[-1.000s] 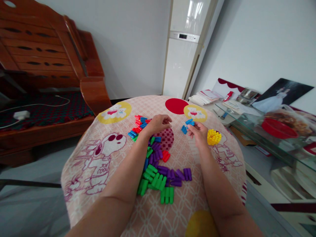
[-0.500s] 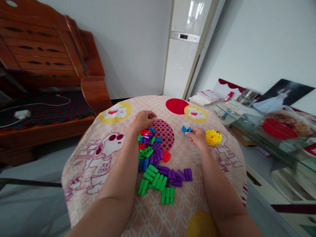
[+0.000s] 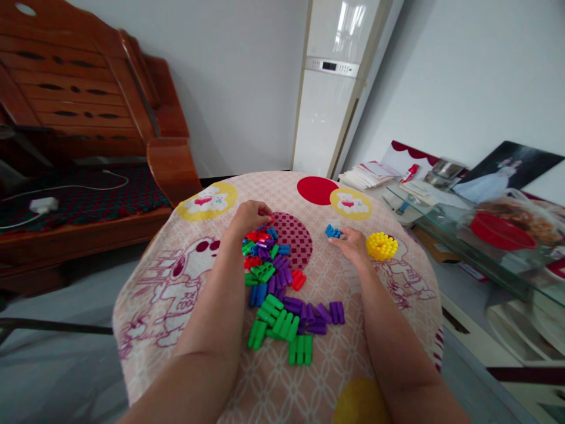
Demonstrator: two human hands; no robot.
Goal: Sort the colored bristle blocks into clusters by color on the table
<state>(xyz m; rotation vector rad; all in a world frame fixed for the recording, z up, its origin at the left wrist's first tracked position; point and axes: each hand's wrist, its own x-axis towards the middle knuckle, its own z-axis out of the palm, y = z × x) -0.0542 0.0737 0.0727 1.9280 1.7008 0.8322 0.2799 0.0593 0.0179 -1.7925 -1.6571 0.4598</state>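
A heap of small plastic tube blocks [image 3: 278,288] in green, purple, red and blue lies in the middle of a round table covered with a pink cartoon cloth [image 3: 176,288]. My left hand [image 3: 249,215] rests curled over the far end of the heap, its fingertips closed on a red block [image 3: 259,235]. My right hand [image 3: 353,242] lies low on the cloth, fingers pinched against a small group of blue blocks [image 3: 332,231]. A cluster of yellow blocks [image 3: 382,245] sits just right of that hand.
A wooden bench [image 3: 88,118] with a dark cushion and a white charger [image 3: 42,205] stands at the left. A tall white air conditioner [image 3: 331,88] stands behind the table. A glass shelf [image 3: 463,235] with papers, a red bowl and a framed photo runs along the right.
My left hand moved left from the table's centre onto the far end of the heap, and the blocks there bunched nearer. My right hand lowered the blue blocks onto the cloth.
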